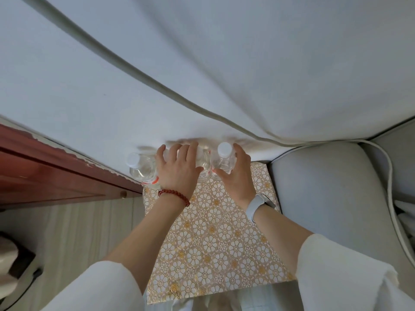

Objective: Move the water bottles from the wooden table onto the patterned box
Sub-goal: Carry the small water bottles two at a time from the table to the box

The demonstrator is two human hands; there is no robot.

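At the far edge of the patterned box [213, 232], my left hand [177, 173] clasps the middle bottle [204, 167] and my right hand [235, 176] the end bottle [224, 160], probably to row them snugly.

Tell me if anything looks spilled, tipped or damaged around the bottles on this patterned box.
Nothing spilled: the left bottle and right bottle stand upright and capped on the patterned box. Only the white paint edge along the red wood looks chipped and ragged.

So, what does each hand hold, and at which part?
The left hand grips the middle bottle over its top; the right hand grips the right bottle around its body.
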